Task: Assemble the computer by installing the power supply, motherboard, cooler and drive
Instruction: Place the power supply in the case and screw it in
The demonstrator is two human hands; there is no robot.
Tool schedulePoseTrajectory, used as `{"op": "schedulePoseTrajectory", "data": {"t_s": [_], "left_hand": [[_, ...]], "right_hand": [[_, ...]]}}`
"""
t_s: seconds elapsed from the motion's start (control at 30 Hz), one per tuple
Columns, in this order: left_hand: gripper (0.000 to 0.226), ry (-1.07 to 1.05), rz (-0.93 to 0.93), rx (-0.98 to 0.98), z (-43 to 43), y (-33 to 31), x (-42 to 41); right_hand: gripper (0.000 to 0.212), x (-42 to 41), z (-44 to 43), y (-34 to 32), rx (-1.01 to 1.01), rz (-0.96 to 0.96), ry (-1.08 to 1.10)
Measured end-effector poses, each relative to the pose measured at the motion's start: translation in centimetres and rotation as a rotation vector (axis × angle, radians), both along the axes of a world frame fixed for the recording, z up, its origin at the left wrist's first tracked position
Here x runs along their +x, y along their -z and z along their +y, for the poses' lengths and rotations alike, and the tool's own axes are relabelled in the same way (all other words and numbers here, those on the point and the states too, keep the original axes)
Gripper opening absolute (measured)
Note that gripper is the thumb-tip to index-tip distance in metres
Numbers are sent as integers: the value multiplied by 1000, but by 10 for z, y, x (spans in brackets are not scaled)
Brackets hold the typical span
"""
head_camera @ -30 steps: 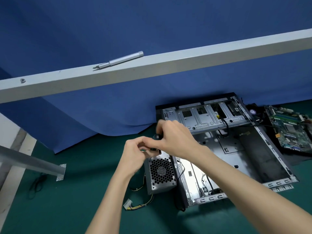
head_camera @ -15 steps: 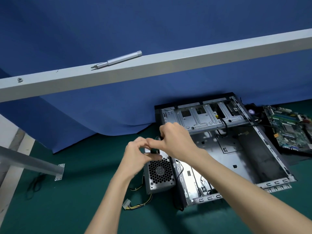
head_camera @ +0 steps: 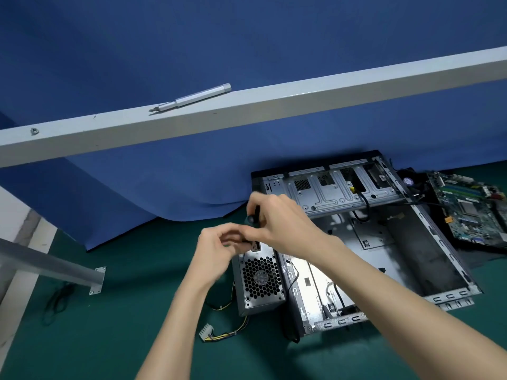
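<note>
Matting [head_camera: 109, 325], green, meets blue backdrop [head_camera: 247, 37]; right hand [head_camera: 279, 223] holds black object [head_camera: 251, 219]; grip of left hand [head_camera: 216, 245] unclear.

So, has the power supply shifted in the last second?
No. The power supply still stands beside the left edge of the computer case, with its fan grille in the same spot against that edge.

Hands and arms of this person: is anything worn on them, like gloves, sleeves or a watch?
Nothing at all. The left hand and right hand are bare, with no gloves, and no rings or watch show. Both forearms are bare too, with no sleeve in view right to the frame's edge.
</note>
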State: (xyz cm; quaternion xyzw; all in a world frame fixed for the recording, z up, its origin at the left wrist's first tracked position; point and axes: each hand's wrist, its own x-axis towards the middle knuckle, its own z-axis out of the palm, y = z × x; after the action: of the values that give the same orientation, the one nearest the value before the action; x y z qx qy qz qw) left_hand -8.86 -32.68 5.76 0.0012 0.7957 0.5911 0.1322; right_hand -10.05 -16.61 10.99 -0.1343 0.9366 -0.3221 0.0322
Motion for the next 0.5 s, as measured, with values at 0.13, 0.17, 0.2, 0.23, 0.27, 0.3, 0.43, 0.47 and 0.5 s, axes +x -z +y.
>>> {"op": "schedulePoseTrajectory", "data": {"t_s": [0.13, 0.17, 0.2, 0.23, 0.27, 0.3, 0.43, 0.47, 0.5], "left_hand": [[35, 46, -17, -65, 3, 3, 4], [34, 36, 2, -102, 6, 4, 6], [33, 30, 20, -121, 7, 4, 6], [34, 30, 31, -111, 7, 5, 5], [34, 34, 31, -73, 5, 5, 4], [36, 40, 26, -26, 2, 5, 3], [28, 94, -15, 3, 2, 5, 5], [27, 79, -15, -38, 5, 6, 7], [25, 64, -6, -73, 7, 7, 6]], "right_hand": [[50, 0, -4, 5, 99, -6, 86], [55, 0, -5, 5, 143, 5, 117], [58, 0, -5, 5, 152, 20, 125], [57, 0, -3, 4, 132, 25, 106], [51, 0, -1, 4, 97, 15, 67], [44, 1, 1, 4, 59, 3, 20], [49, 6, -1, 12, 80, -24, 99], [56, 6, -1, 12, 142, -21, 138], [60, 6, 0, 11, 174, -12, 154]]}}
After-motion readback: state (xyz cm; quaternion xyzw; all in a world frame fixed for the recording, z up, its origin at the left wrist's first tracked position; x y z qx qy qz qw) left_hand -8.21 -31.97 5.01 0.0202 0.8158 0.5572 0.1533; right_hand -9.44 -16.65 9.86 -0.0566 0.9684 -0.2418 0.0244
